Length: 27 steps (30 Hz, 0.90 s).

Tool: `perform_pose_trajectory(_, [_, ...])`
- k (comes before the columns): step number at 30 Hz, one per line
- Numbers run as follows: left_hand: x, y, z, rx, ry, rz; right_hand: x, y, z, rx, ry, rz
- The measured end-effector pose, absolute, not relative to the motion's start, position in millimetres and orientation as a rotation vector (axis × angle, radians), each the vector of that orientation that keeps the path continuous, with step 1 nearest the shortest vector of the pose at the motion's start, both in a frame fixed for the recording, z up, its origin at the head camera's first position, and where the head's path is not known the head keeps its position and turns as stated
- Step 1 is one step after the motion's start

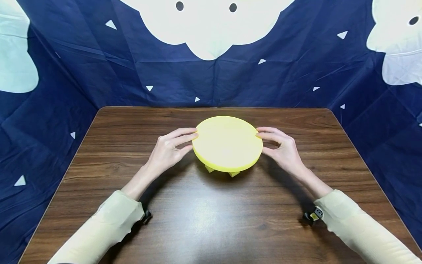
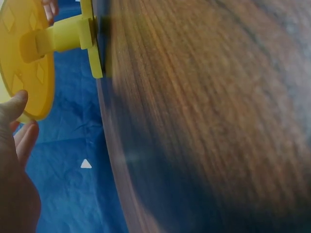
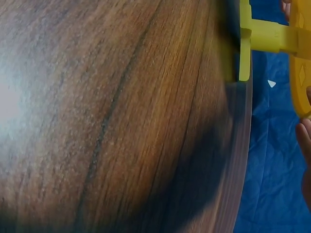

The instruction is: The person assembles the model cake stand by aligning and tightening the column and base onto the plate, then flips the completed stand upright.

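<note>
A yellow round-topped pedestal stand [image 1: 227,143] is upright on the wooden table, towards its far side. My left hand [image 1: 172,145] pinches the left rim of the disc, with the thumb on its underside in the left wrist view. On the opposite rim, my right hand [image 1: 282,147] holds the disc between fingers and thumb. Both wrist views show a short central post [image 2: 67,34] under the disc, joining it to a flat footed base [image 3: 245,58] at the tabletop. From the head view, the disc hides the post and most of the base.
The brown wood-grain table [image 1: 204,220] has rounded far corners. Behind and beside it hangs a dark blue cloth [image 1: 178,77] with white cloud shapes and small triangles. A small dark device [image 1: 313,215] sits at the right sleeve cuff, and another dark piece [image 1: 147,217] at the left.
</note>
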<state>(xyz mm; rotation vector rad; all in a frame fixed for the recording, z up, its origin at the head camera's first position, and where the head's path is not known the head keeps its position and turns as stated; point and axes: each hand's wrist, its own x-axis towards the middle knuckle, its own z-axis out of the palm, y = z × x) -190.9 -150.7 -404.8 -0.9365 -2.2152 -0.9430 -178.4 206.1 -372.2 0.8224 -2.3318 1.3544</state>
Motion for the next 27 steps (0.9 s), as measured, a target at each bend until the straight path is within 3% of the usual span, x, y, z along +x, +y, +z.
perform_pose_trajectory(15, [-193.8,-149.1,-409.9,-0.932,-2.171,-1.334,-179.2,207.2,-373.3,0.793,-2.369,1.462])
perform_pose_trajectory(27, [-194.1,-151.5,-410.7,-0.916,-2.204,-1.260,-180.3,205.3,-375.8,0.799,-2.347,1.467])
